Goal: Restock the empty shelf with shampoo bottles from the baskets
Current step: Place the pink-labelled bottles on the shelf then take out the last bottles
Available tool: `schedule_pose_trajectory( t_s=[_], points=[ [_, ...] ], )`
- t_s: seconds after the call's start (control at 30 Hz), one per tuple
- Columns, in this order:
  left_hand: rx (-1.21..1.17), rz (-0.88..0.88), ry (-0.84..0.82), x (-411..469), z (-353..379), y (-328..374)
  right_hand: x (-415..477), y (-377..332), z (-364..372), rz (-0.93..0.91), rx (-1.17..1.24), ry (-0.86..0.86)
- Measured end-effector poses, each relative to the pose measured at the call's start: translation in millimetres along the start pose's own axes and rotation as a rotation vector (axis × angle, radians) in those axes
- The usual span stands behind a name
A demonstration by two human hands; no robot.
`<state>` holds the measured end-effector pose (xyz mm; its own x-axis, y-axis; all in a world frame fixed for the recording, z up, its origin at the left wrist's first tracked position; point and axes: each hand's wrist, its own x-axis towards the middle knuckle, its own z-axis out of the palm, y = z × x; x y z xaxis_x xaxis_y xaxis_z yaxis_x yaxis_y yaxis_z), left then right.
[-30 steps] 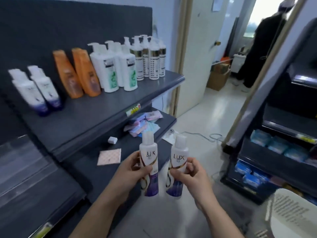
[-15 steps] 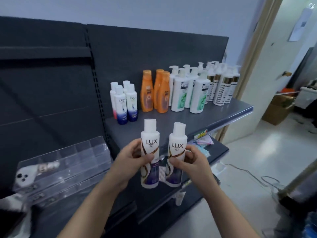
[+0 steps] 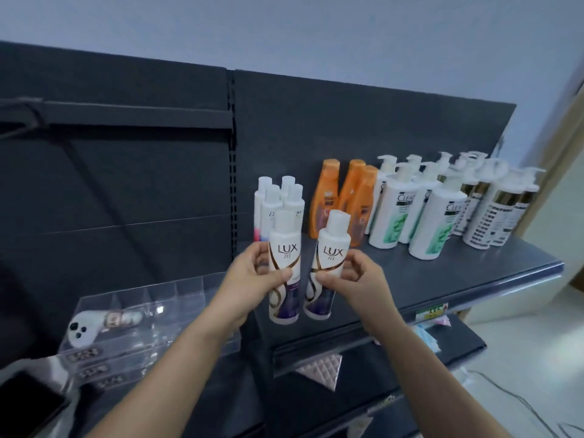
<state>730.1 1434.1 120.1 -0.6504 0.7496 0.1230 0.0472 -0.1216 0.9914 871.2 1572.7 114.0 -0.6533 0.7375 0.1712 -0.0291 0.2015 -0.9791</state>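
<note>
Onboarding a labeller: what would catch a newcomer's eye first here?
Dead centre, the left hand grips the left LUX bottle and the right hand the right LUX bottle, side by side before the dark shelf. Behind them on it stands a row: small white bottles, orange bottles, then white pump bottles to the right.

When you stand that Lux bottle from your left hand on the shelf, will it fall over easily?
Probably fairly easily: the Lux bottle is tall and slim, so a nudge might tip it. It looks like stiff plastic, since the left hand grips it without denting it. Its glossy surface could be a bit slippery.
</note>
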Motion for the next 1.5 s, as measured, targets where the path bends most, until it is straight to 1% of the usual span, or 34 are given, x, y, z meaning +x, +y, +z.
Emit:
schedule_pose_trajectory(
  t_s=[0.13, 0.37, 0.53, 0.77, 0.9, 0.97, 1.07, 1.13, 1.3, 1.5],
  points=[
    [0.042, 0.01, 0.114, 27.8, 4.4, -13.0, 42.9, 17.0, 1.8, -0.024, -0.013, -0.079],
    [0.152, 0.02, 0.264, 70.4, 10.4, -36.6, 104.8, 45.9, 1.8, -0.032, -0.055, -0.191],
    [0.183, 0.015, 0.302, 85.8, 12.4, -49.6, 128.2, 55.6, 4.6, -0.084, -0.058, -0.284],
    [0.185, 0.022, 0.332, 94.0, 11.9, -59.5, 147.2, 73.9, 11.0, -0.055, 0.031, -0.358],
    [0.271, 0.022, 0.348, 92.2, 10.5, -62.6, 153.2, 79.4, 11.8, -0.066, 0.024, -0.398],
    [0.366, 0.028, 0.368, 90.2, 10.3, -64.2, 153.4, 82.9, 11.1, -0.108, -0.028, -0.4],
    [0.511, 0.043, 0.461, 87.0, 13.5, -67.6, 152.2, 86.3, 7.3, -0.195, -0.256, -0.385],
    [0.559, 0.044, 0.521, 87.4, 16.7, -68.9, 152.5, 86.1, 6.3, -0.216, -0.352, -0.379],
    [0.624, 0.017, 0.539, 95.5, 22.2, -66.0, 157.2, 87.5, 11.1, -0.215, -0.363, -0.368],
    [0.669, 0.007, 0.508, 100.6, 20.3, -65.5, 158.9, 88.7, 17.1, -0.232, -0.405, -0.347]
  ],
)
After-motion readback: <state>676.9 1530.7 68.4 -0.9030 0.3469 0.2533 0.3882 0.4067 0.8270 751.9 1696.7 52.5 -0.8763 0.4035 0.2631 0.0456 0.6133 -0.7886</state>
